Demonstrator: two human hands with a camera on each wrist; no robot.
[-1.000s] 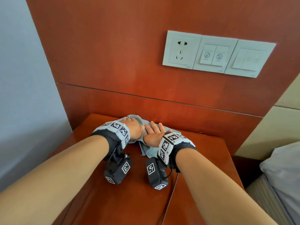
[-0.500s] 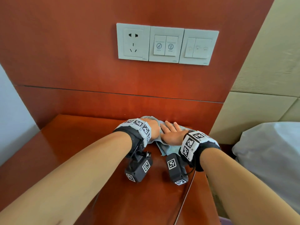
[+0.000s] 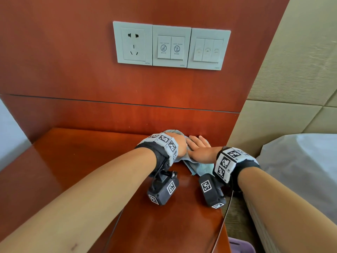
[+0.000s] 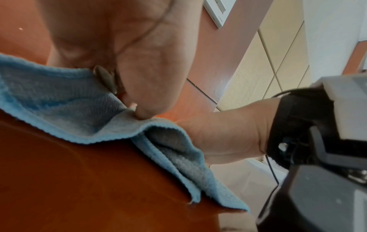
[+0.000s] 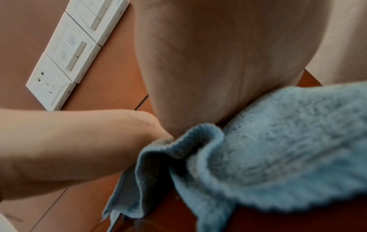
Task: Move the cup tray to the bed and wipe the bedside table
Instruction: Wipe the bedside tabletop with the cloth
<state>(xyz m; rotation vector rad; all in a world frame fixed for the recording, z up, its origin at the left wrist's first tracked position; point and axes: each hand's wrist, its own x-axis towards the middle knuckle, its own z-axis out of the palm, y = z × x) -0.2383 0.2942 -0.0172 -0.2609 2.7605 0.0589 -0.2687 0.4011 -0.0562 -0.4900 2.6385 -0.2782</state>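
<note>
A light blue cloth (image 3: 199,168) lies bunched at the back right corner of the red-brown bedside table (image 3: 87,170). My left hand (image 3: 180,145) is on its left part; in the left wrist view the thumb (image 4: 144,109) and a curled finger pinch a fold of the cloth (image 4: 59,102). Beside it, my right hand (image 3: 198,149) lies flat on the cloth, fingers straight and pointing at the wall panel. The right wrist view shows the palm (image 5: 218,62) pressing down on the cloth (image 5: 288,149). No cup tray is in view.
A wooden wall panel with a socket and switch plates (image 3: 171,45) rises behind the table. A padded beige headboard (image 3: 291,70) and the bed's white bedding (image 3: 300,170) stand to the right. A purple object (image 3: 238,245) lies on the floor below the table's right edge.
Both hands have slid the cloth to the right along the back of the table, from its middle to the right corner. The head view has turned right with them.
</note>
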